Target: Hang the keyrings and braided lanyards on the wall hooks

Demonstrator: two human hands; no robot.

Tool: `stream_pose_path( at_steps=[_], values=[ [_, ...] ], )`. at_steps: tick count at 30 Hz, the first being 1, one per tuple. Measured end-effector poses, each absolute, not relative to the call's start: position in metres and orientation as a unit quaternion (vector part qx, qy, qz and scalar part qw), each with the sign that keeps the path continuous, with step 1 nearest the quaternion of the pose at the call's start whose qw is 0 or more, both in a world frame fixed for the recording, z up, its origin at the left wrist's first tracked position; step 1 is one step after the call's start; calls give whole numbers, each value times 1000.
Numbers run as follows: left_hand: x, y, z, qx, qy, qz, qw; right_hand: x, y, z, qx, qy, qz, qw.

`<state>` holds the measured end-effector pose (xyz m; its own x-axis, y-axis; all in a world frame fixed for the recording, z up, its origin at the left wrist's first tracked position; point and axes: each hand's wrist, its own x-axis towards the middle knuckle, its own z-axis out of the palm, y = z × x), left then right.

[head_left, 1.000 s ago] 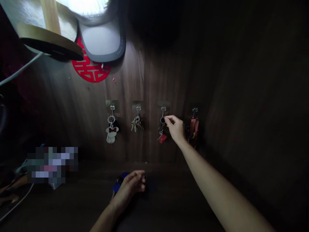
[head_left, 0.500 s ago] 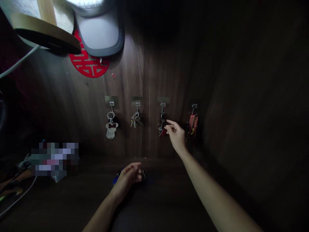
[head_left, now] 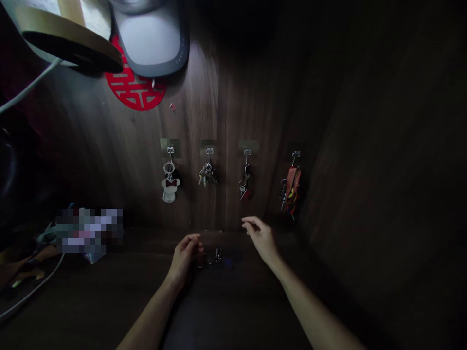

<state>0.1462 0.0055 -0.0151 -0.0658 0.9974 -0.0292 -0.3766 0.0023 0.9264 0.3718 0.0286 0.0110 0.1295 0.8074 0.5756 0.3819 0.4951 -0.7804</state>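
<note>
My left hand (head_left: 185, 258) is low over the dark surface, its fingers curled and thumb close to the index finger. Whether anything is inside it is hidden. Just right of its fingertips lie some small metal keys (head_left: 218, 255) and a dim blue round thing (head_left: 228, 263). My right hand (head_left: 260, 238) hovers with thumb and index finger slightly apart and nothing between them. Above it, a key set with a red tag (head_left: 244, 184) hangs from a wall hook (head_left: 248, 151), apart from the fingers.
On other hooks hang a mouse-shaped keychain (head_left: 170, 188), a key bunch (head_left: 208, 175) and keys with an orange-red strap (head_left: 292, 183). Higher up are a cap (head_left: 151, 41), a red paper cutout (head_left: 140, 97) and a lamp (head_left: 69, 46). A white cable (head_left: 36, 291) runs at left.
My right hand has moved down, away from the hanging keys with the red tag. My left hand has shifted slightly left, uncovering more of the keys on the surface; the bright blue thing beside it is out of sight.
</note>
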Motion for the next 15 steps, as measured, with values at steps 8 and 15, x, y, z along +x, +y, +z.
stream_pose_path(
  at_steps=[8,15],
  values=[
    [144,6,-20,488,461,578,464,354,0,-23,-490,-708,163,482],
    [129,12,-22,642,509,498,285,345,-15,-28,-484,-763,158,397]
  ],
)
